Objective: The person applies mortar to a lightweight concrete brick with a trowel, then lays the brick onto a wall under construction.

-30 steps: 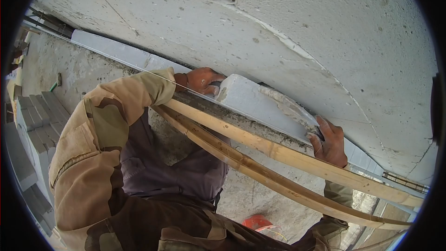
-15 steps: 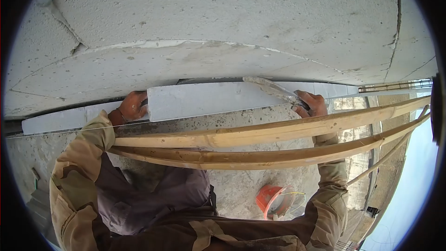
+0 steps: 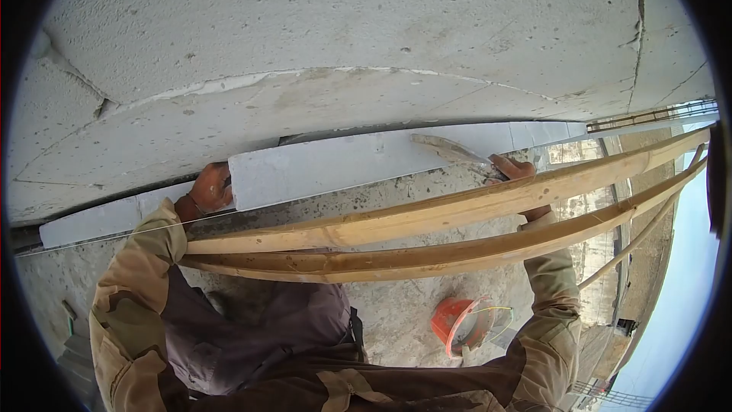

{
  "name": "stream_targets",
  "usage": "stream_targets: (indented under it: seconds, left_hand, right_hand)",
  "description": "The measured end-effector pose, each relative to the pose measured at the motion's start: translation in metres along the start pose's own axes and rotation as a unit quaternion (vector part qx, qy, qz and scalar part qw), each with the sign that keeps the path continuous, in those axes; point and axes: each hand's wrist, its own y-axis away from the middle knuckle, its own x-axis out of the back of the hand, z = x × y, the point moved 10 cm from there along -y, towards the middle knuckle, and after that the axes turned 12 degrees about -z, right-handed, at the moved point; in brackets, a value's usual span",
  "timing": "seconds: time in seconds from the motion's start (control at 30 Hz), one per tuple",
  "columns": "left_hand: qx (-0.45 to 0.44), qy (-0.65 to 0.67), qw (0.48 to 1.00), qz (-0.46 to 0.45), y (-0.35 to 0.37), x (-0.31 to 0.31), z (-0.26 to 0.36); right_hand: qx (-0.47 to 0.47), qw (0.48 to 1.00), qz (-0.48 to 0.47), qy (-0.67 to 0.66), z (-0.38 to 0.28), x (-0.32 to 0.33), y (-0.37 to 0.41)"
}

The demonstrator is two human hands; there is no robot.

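Observation:
My left hand (image 3: 210, 188) is at the left end of a long white block (image 3: 320, 164), fingers curled against its end face. The block lies along the foot of a pale grey wall (image 3: 366, 23). In my right hand (image 3: 512, 168) is a trowel (image 3: 450, 146), gripped by its handle, its mortar-smeared blade overlapping the block's right part and pointing left. A thin taut string (image 3: 145, 227) runs along the block's front edge. Lower white blocks (image 3: 114, 214) continue to the left, beyond my left hand.
Two split bamboo poles (image 3: 427, 214) cross in front of me, over my forearms. On the floor below stands an orange bucket (image 3: 450, 320) with grey material inside and a wire handle. Steel bars (image 3: 648, 118) stick out at the far right.
The view has tilted slightly. The trowel blade has shifted a little right and down over the block, lying flatter. My left hand stays at the block's left end.

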Motion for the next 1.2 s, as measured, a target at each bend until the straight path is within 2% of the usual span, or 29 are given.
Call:
stream_targets:
  seconds: [0.03, 0.1, 0.13, 0.2, 0.23, 0.27, 0.3, 0.33, 0.37, 0.4, 0.43, 0.47, 0.5, 0.57, 0.6, 0.67, 0.77, 0.83, 0.87, 0.9, 0.93, 0.97, 1.0, 1.07, 1.17, 1.2]
  left_hand:
    - [-0.009, 0.003, 1.0, -0.001, -0.004, 0.001, 0.004]
    - [-0.028, 0.01, 1.0, -0.003, -0.011, 0.006, 0.014]
    - [-0.023, 0.003, 1.0, -0.009, -0.013, 0.008, 0.016]
    - [0.011, -0.03, 0.999, -0.021, -0.006, 0.0, 0.001]
    - [0.0, -0.036, 0.999, -0.029, -0.002, -0.009, -0.008]
    - [0.006, -0.033, 0.999, -0.012, -0.001, -0.006, -0.01]
    - [0.008, -0.029, 1.0, -0.002, -0.006, 0.002, -0.004]
    - [-0.076, -0.055, 0.995, 0.026, -0.012, 0.009, 0.023]
    - [-0.09, -0.051, 0.994, 0.031, -0.015, 0.013, 0.034]
    - [-0.085, -0.037, 0.995, 0.031, -0.018, 0.013, 0.036]
    - [-0.079, -0.021, 0.996, 0.032, -0.019, 0.014, 0.037]
    - [-0.068, 0.0, 0.997, 0.034, -0.019, 0.015, 0.035]
    - [-0.059, 0.02, 0.997, 0.039, -0.019, 0.016, 0.031]
    - [-0.043, 0.065, 0.996, 0.05, -0.017, 0.018, 0.023]
    - [-0.035, 0.092, 0.994, 0.054, -0.015, 0.017, 0.019]
    - [-0.024, 0.146, 0.987, 0.058, -0.017, 0.017, 0.01]
    - [-0.007, 0.221, 0.973, 0.064, -0.019, 0.015, -0.007]
    - [0.004, 0.272, 0.96, 0.072, -0.02, 0.012, -0.016]
    - [0.004, 0.291, 0.953, 0.079, -0.021, 0.011, -0.021]
    - [0.0, 0.3, 0.95, 0.086, -0.022, 0.01, -0.023]
    - [-0.024, 0.299, 0.948, 0.101, -0.022, 0.01, -0.026]
    - [-0.021, 0.298, 0.949, 0.1, -0.019, 0.008, -0.034]
    - [-0.016, 0.205, 0.975, 0.083, -0.019, 0.01, -0.037]
    - [-0.013, 0.113, 0.991, 0.076, -0.023, 0.013, -0.033]
    - [-0.019, 0.196, 0.977, 0.084, -0.028, 0.016, -0.013]
    - [-0.028, 0.166, 0.983, 0.077, -0.028, 0.018, 0.001]
  right_hand:
    - [-0.012, 1.0, 0.005, 0.0, 0.009, -0.003, 0.007]
    - [0.047, 0.992, 0.026, 0.112, 0.003, -0.012, 0.014]
    - [0.094, 0.987, 0.064, 0.115, -0.009, -0.009, 0.024]
    - [0.061, 0.989, 0.106, 0.085, -0.009, -0.005, 0.037]
    - [0.038, 0.987, 0.142, 0.06, -0.008, -0.001, 0.047]
    - [-0.043, 0.989, 0.121, -0.074, 0.008, -0.007, 0.055]
    - [-0.127, 0.963, 0.12, -0.204, 0.023, -0.015, 0.068]
    - [-0.189, 0.959, 0.105, -0.182, 0.034, -0.019, 0.082]
    - [-0.254, 0.949, 0.089, -0.163, 0.045, -0.024, 0.103]
    - [-0.159, 0.958, 0.216, -0.103, 0.044, -0.027, 0.125]
    - [-0.149, 0.939, 0.274, -0.142, 0.053, -0.038, 0.141]
    - [-0.115, 0.934, 0.32, -0.113, 0.048, -0.037, 0.15]
    - [-0.181, 0.911, 0.311, -0.2, 0.056, -0.042, 0.156]
    - [-0.24, 0.861, 0.329, -0.305, 0.061, -0.047, 0.158]
    - [-0.238, 0.843, 0.36, -0.322, 0.063, -0.046, 0.157]
    - [-0.233, 0.775, 0.425, -0.407, 0.048, -0.037, 0.153]
    - [-0.2, 0.756, 0.441, -0.441, 0.035, -0.023, 0.146]
    - [-0.149, 0.793, 0.413, -0.422, 0.015, -0.009, 0.13]
    - [-0.148, 0.791, 0.417, -0.422, 0.025, -0.015, 0.125]
    - [-0.121, 0.868, 0.413, -0.247, 0.026, -0.013, 0.11]
    - [-0.107, 0.897, 0.4, -0.158, 0.034, -0.022, 0.098]
    - [-0.092, 0.913, 0.391, -0.067, 0.041, -0.032, 0.086]
    - [-0.058, 0.924, 0.378, 0.015, 0.044, -0.042, 0.077]
    - [-0.014, 0.926, 0.362, 0.104, 0.039, -0.03, 0.074]
    - [-0.018, 0.967, 0.256, 0.004, 0.047, -0.01, 0.07]
    - [-0.081, 0.962, 0.261, 0.033, 0.057, -0.007, 0.07]
